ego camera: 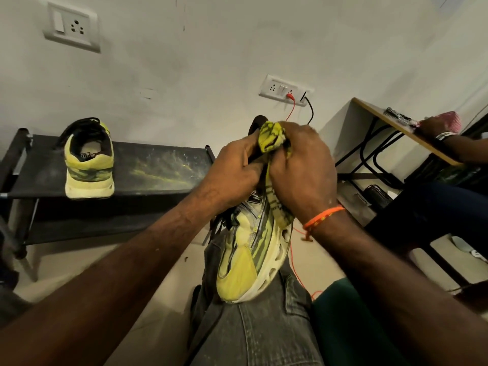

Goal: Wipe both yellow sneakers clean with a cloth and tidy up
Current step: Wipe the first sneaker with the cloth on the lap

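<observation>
One yellow sneaker [250, 257] rests on my knee, toe toward me and heel up and away. My left hand [235, 167] grips its collar at the heel end. My right hand [301, 165] holds a yellow and black patterned cloth [272, 138] bunched against the heel; a strip of the cloth hangs down along the shoe's side. The second yellow sneaker [88, 162] stands upright on the dark shoe rack [158, 167], heel toward me, at the left.
The rack's top shelf is smeared with yellow dust. A red cable [293, 257] and a black one run from a wall socket [284, 89]. At right, another person's hand [433, 128] rests on a wooden desk [396, 122] with a black metal frame.
</observation>
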